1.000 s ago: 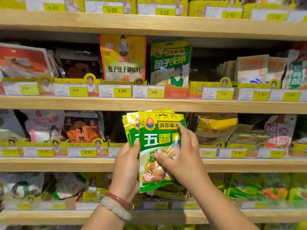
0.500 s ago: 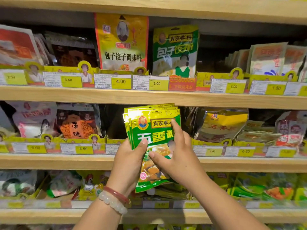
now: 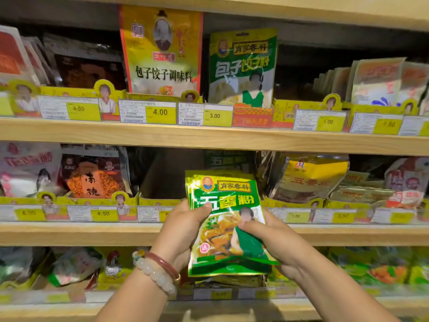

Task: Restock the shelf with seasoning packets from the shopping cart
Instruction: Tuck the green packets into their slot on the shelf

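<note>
In front of the middle shelf (image 3: 209, 233), the green seasoning packets (image 3: 225, 219) now sit lower, squared into a neat stack. Your left hand (image 3: 183, 226) and right hand (image 3: 276, 240) grip them, fingers curled round both edges. The bare slot (image 3: 167, 175) behind looks ready.

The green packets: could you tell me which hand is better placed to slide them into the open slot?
Probably the left hand: it grips the packets directly below the slot; the right hand sits farther right.
</note>
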